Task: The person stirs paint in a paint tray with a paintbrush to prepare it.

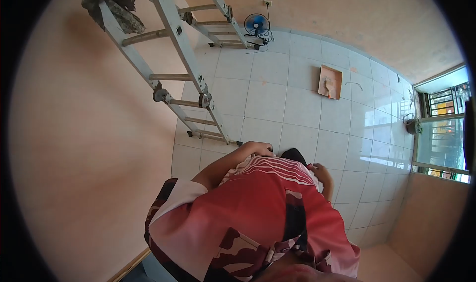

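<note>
My left hand (260,149) is curled at the lower edge of the red and white striped shirt (258,192), on its left side. A small dark patch shows by its fingertips, too small to name. On the other side of the hem, my right hand (321,172) has its fingers bent in against the shirt's red edge; its grip is partly hidden. Between the hands, a dark shoe or similar dark shape (294,156) shows beyond the shirt.
A folding metal ladder (173,34) stands at the left, with a grey cloth (119,9) over its top. A blue fan (257,25) sits by the far wall. On the tiled floor (267,106) lies a paint tray (330,82) with a brush. Windows are at right.
</note>
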### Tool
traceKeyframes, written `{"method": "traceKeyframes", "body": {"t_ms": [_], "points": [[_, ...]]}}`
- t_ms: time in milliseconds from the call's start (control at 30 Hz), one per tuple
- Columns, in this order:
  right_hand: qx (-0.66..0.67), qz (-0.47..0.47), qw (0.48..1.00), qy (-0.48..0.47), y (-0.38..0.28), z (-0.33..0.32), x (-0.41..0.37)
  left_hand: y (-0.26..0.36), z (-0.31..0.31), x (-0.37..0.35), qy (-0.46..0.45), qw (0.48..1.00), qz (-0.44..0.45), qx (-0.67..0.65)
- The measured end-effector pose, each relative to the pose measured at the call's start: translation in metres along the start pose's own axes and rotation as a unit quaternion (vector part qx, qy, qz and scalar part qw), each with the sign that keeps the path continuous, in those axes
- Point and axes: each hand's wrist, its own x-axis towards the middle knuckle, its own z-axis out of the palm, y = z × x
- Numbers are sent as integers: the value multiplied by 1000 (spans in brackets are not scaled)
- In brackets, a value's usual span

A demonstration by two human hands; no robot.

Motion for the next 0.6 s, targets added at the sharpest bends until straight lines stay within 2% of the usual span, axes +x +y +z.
{"method": "traceKeyframes", "body": {"t_ms": [67,100,133,167,233,267,300,333,367,467,500,533,600], "points": [[-3,-77,992,96,39,52,66,11,-22,16,6,999,-24,45],[-2,-80,992,95,11,31,75,-9,-39,43,-6,996,-46,81],[-15,-42,998,52,-15,3,86,-58,-43,48,69,988,77,115],[-25,-3,1000,9,-50,-20,98,-106,-46,58,140,959,196,150],[-61,12,998,-11,-88,-51,146,-89,-65,62,183,981,12,-64],[-105,27,994,-29,-103,-68,168,-84,-74,63,184,981,12,-67],[-170,1,985,-6,-120,-79,190,-82,-92,62,182,960,166,-134],[-230,3,973,-15,-146,-95,206,-75,-113,68,177,911,315,-199],[-189,-30,980,-62,-156,-115,234,-61,-125,78,181,908,313,-210],[-107,-159,963,-188,-184,-177,309,-20,-200,103,249,956,62,-140],[-138,-137,952,-237,-197,-196,328,2,-213,72,249,931,27,-264],[-70,-137,947,-281,-219,-221,324,18,-220,46,238,907,15,-348],[-132,-193,929,-285,-232,-245,335,59,-230,-1,241,883,54,-399]]}}
